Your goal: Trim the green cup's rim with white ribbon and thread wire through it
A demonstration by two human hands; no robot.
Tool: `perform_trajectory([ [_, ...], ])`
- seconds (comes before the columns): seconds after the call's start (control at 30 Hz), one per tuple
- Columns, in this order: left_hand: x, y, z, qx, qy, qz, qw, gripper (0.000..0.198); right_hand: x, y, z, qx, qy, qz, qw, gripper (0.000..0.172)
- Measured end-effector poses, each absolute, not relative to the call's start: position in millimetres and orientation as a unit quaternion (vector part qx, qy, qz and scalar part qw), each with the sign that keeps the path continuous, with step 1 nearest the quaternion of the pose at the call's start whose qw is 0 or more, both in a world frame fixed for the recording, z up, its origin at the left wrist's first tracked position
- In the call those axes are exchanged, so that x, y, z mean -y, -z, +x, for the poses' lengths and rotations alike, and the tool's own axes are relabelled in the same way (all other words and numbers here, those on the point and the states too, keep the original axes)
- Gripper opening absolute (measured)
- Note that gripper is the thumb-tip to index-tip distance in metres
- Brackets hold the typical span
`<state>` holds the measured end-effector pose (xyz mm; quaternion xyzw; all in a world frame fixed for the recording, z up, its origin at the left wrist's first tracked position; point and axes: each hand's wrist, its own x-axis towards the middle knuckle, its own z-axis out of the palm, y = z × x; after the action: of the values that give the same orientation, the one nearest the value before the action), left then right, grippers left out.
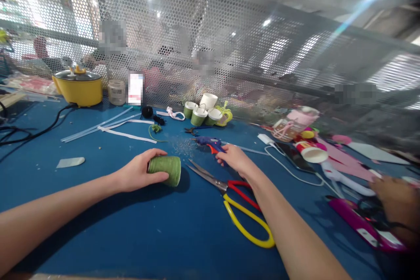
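Observation:
My left hand [144, 169] is closed round a green cup [166, 169] that looks wrapped in yarn, tipped on its side just over the blue table. In my right hand [234, 159] is the handle of a blue glue gun [208, 142] with an orange trigger, its nozzle pointing left. Large scissors [226, 188] with one red and one yellow handle lie partly open below the glue gun, and my right forearm covers part of the red handle. Beyond the nozzle rest small pliers [193, 131] and a bit of green yarn [156, 128].
Several green-and-white cups [198, 116] stand at the back, before a perforated metal screen [249, 52]. A yellow pot [80, 89] and a jar [117, 92] are back left. At right, another person's hand [393, 192] is near a purple power strip [351, 214] and cables.

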<state>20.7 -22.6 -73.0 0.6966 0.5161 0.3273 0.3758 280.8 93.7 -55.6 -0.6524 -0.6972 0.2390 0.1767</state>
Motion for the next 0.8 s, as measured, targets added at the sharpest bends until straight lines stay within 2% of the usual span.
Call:
perform_trajectory([
  [0.17, 22.1, 73.0, 18.3, -0.519, -0.351, 0.667, 0.402, 0.048, -77.2, 37.2, 276.3, 0.69, -0.351, -0.586, 0.239, 0.006],
  [0.3, 23.1, 74.6, 17.6, -0.518, -0.348, 0.672, 0.398, 0.047, -76.5, 27.6, 277.2, 0.684, -0.381, -0.562, 0.266, 0.005],
  [0.47, 23.2, 76.5, 18.8, -0.534, -0.337, 0.674, 0.383, 0.049, -100.0, 14.7, 288.0, 0.677, -0.344, -0.573, 0.308, 0.011],
  [0.67, 23.0, 75.9, 20.4, -0.537, -0.329, 0.683, 0.37, 0.051, -127.9, -26.3, 304.5, 0.676, -0.267, -0.585, 0.36, 0.018],
  [0.8, 23.0, 75.2, 20.4, -0.544, -0.346, 0.669, 0.37, 0.051, -121.7, -43.8, 301.2, 0.68, -0.262, -0.575, 0.373, 0.02],
])
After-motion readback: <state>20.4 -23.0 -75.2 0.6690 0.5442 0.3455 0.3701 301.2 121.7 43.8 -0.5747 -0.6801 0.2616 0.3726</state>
